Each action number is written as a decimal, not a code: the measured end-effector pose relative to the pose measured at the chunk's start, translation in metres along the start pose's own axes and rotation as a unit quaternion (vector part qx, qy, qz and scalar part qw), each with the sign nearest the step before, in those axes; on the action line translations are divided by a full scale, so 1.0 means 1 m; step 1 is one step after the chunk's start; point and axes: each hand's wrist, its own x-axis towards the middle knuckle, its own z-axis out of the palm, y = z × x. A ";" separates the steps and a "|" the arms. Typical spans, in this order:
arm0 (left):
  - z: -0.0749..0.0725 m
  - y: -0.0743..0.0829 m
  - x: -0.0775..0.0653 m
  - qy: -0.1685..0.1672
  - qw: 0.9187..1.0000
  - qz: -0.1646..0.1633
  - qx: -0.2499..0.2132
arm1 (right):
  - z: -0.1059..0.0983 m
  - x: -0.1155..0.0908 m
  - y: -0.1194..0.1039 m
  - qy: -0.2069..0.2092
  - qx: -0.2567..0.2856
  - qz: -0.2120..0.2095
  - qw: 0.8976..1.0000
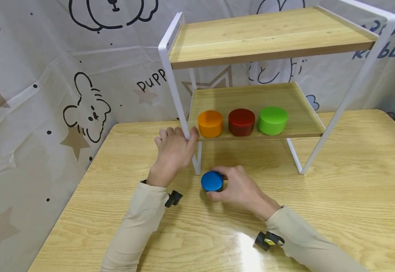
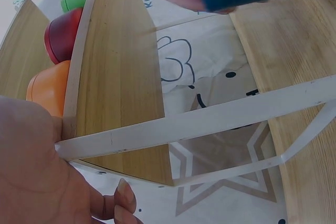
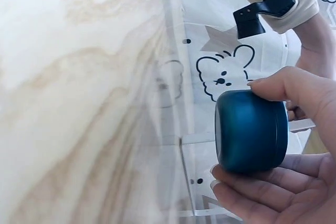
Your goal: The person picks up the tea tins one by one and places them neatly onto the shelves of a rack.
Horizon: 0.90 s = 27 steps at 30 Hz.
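My right hand (image 1: 243,187) grips a short, round blue canister (image 1: 212,181) by its sides, thumb opposite the fingers. In the right wrist view a seam runs around the blue canister (image 3: 251,131), and it is held off the table. My left hand (image 1: 175,151) holds the white left post of a two-tier shelf rack (image 1: 175,87), thumb on one side and fingers on the other, at the lower board's corner. On that lower board stand an orange canister (image 1: 210,124), a dark red canister (image 1: 241,122) and a green canister (image 1: 273,121) in a row.
The upper wooden board (image 1: 272,36) lies above the row. White metal legs (image 1: 295,156) stand on the wood-grain table (image 1: 353,196). Behind hangs a printed cloth (image 1: 34,124) with cartoon animals. Each wrist wears a small black camera (image 1: 173,198).
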 end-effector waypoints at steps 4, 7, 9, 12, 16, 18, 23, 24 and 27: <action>0.000 0.000 0.000 0.004 1.000 0.002 0.001 | -0.007 -0.001 -0.004 0.012 0.013 -0.014 1.000; 0.000 0.000 0.000 0.008 1.000 0.003 0.001 | -0.013 -0.001 -0.007 0.019 0.020 -0.027 0.999; 0.001 0.000 0.000 0.010 1.000 0.003 -0.001 | -0.017 -0.002 -0.010 0.021 0.024 -0.034 0.999; 0.001 -0.001 0.000 0.014 1.000 0.005 -0.005 | -0.023 -0.003 -0.016 0.026 0.025 -0.042 0.998; 0.001 0.000 0.000 0.015 1.000 0.005 -0.005 | -0.030 -0.004 -0.022 0.042 0.016 -0.057 0.997; 0.001 0.000 0.000 0.014 1.000 0.005 -0.004 | -0.033 -0.005 -0.025 0.051 0.011 -0.064 0.997; 0.001 0.000 0.000 0.012 1.000 0.005 -0.007 | -0.042 -0.007 -0.031 0.074 -0.006 -0.079 0.994; 0.001 0.000 0.000 0.012 1.000 0.005 -0.008 | -0.044 -0.007 -0.033 0.077 -0.009 -0.082 0.994; 0.001 0.000 -0.001 0.013 1.000 0.004 -0.009 | -0.048 -0.009 -0.035 0.081 -0.014 -0.085 0.993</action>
